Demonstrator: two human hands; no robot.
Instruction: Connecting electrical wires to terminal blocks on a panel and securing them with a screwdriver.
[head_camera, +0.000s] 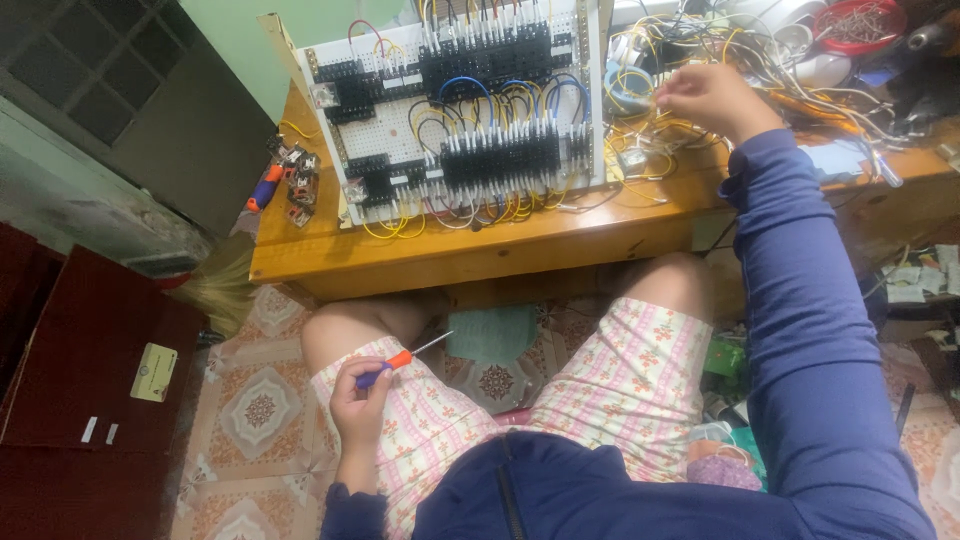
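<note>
Bench (480, 255): wooden — wiring board (450, 110) propped upright.
Left hand (358, 400): fingers wrapped round screwdriver (400, 362), parked on lap.
Right hand (705, 98): fingers pinching yellow wires (640, 95).

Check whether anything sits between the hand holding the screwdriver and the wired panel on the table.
The left hand holds the screwdriver low over the lap. Between it and the wired panel lies the wooden table front edge, with the left knee beneath; nothing else visibly blocks an upward path.
</note>
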